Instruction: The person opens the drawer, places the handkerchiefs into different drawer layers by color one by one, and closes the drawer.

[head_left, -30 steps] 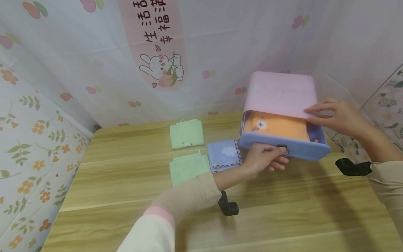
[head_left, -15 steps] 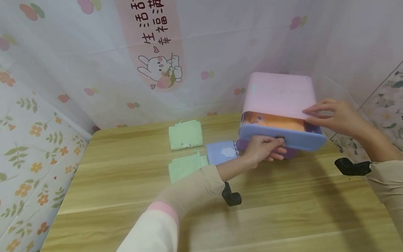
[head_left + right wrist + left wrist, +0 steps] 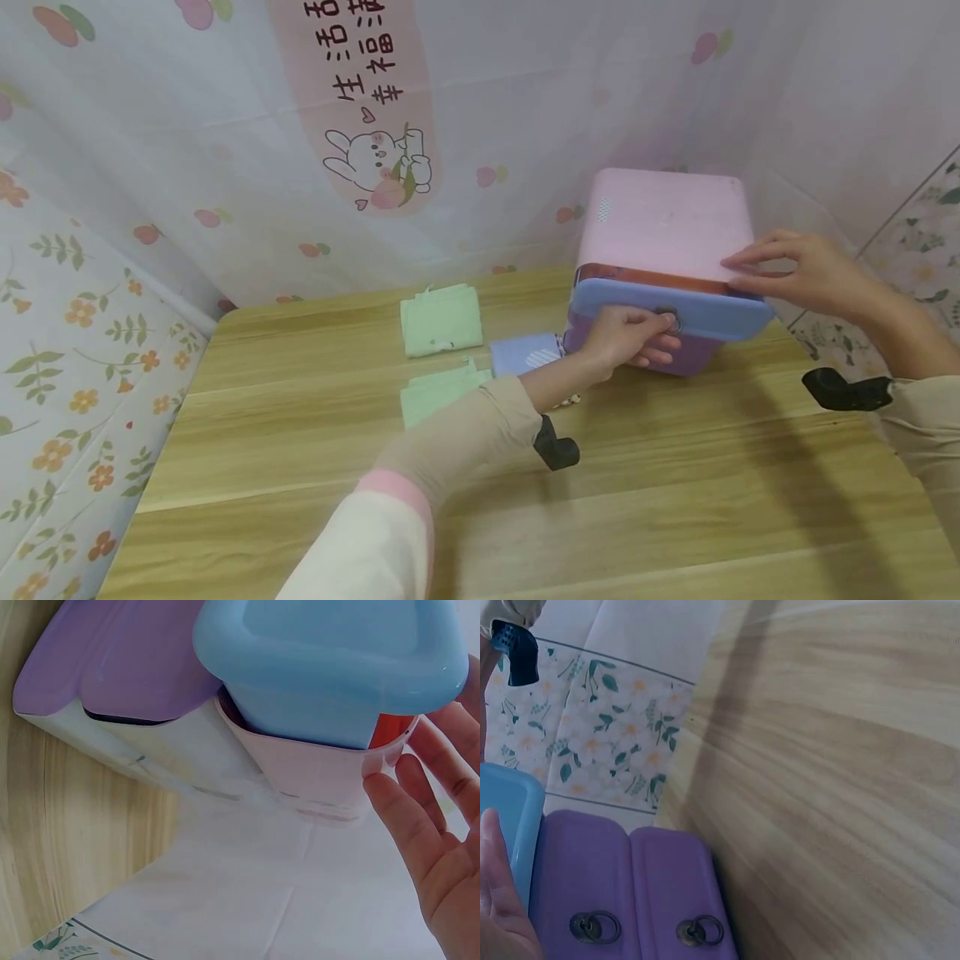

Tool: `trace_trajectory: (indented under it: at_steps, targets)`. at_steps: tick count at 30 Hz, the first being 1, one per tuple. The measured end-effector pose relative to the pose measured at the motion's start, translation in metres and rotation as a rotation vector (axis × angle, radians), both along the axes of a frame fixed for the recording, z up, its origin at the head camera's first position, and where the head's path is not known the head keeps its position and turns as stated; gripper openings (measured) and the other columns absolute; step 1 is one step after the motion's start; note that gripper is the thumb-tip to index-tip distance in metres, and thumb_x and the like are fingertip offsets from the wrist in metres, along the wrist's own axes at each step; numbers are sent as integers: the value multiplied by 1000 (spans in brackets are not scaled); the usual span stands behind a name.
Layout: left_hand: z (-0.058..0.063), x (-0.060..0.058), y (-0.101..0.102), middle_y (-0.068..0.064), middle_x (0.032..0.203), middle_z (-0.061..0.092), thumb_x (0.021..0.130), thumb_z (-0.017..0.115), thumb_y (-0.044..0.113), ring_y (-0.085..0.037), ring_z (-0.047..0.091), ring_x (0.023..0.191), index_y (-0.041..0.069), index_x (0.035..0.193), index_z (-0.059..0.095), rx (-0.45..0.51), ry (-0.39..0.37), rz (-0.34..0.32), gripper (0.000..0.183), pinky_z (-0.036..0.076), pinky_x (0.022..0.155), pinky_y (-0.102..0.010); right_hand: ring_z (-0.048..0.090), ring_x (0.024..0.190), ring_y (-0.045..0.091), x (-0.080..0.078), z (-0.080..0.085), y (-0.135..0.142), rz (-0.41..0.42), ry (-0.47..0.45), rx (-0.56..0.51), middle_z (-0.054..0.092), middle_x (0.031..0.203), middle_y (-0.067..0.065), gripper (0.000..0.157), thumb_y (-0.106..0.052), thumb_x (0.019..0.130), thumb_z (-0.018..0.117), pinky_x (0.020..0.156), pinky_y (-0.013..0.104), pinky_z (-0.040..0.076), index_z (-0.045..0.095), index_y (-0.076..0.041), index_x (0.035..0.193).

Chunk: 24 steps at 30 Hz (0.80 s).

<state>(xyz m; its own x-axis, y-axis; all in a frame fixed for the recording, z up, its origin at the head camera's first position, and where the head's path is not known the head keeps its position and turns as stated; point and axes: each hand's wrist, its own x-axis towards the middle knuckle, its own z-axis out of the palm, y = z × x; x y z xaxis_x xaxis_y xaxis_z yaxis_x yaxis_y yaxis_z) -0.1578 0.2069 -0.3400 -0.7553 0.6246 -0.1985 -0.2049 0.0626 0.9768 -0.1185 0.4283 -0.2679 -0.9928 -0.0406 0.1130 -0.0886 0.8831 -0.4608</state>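
A small drawer cabinet with a pink top [image 3: 667, 217] stands at the right of the table. Its blue top drawer [image 3: 720, 315] is pulled out slightly, and a strip of orange folded cloth [image 3: 652, 277] shows in the gap. My left hand [image 3: 626, 340] pinches the dark ring pull on the drawer front between thumb and fingers. Straight fingers of my right hand [image 3: 813, 271] touch the right front edge of the pink top. In the right wrist view, that thumb [image 3: 401, 817] lies against the pink casing [image 3: 322, 776]. Purple lower drawers [image 3: 585, 870] with ring pulls are shut.
Two folded green cloths [image 3: 442, 321] lie left of the cabinet on the wooden table [image 3: 300, 467]. Beside them is a folded blue cloth [image 3: 517, 354], partly covered by my left forearm. A printed curtain [image 3: 510, 108] hangs behind the table.
The blue drawer has slid back into the cabinet, pushed by my left hand at its ring. Most of the orange cloth has gone out of sight. My right hand has stayed at the edge.
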Motion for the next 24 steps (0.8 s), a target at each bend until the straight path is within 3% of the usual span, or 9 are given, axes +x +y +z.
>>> trace_trajectory:
  at_steps: [2, 9, 13, 17, 20, 24]
  targets:
    - [1, -2, 1, -2, 68, 67, 86, 58, 24, -13, 63, 55, 5, 85, 69, -7, 10, 7, 22, 49, 45, -21, 38, 80, -11, 0, 1, 0, 8, 2, 11, 54, 102, 13, 29, -16, 79, 67, 67, 31, 40, 64, -2, 105]
    - [3, -7, 5, -3, 69, 67, 86, 58, 23, -15, 63, 55, 3, 88, 68, -19, 12, 29, 22, 46, 42, -20, 39, 79, -13, 1, 1, 1, 24, 46, 48, 54, 94, 1, 24, -12, 78, 68, 60, 11, 37, 67, -5, 101]
    - [2, -9, 6, -3, 69, 67, 86, 58, 23, -14, 63, 55, 4, 90, 68, -42, 21, 27, 22, 49, 44, -23, 40, 79, -12, 1, 1, 2, 29, 47, 50, 53, 92, -11, 22, -13, 78, 68, 61, 12, 37, 67, -7, 100]
    - [3, -10, 8, 0, 67, 67, 86, 58, 24, -12, 62, 53, 5, 90, 68, -57, 26, 29, 22, 46, 41, -19, 41, 80, -11, 0, 2, 3, 28, 35, 25, 48, 88, -24, 21, -13, 79, 67, 62, 13, 36, 68, -10, 100]
    - [4, -10, 9, 1, 65, 66, 86, 58, 24, -11, 62, 51, 6, 89, 69, -74, 27, 36, 21, 44, 39, -16, 41, 81, -10, 0, 3, 3, 20, 9, -1, 47, 87, -26, 21, -14, 80, 66, 66, 19, 37, 67, -9, 101]
    - [3, -13, 11, 0, 65, 66, 86, 58, 24, -12, 62, 51, 6, 88, 68, -82, 8, 61, 21, 49, 44, -24, 41, 81, -10, -1, 4, 0, 24, 22, -1, 47, 87, -28, 19, -15, 82, 64, 67, 24, 37, 67, -9, 100]
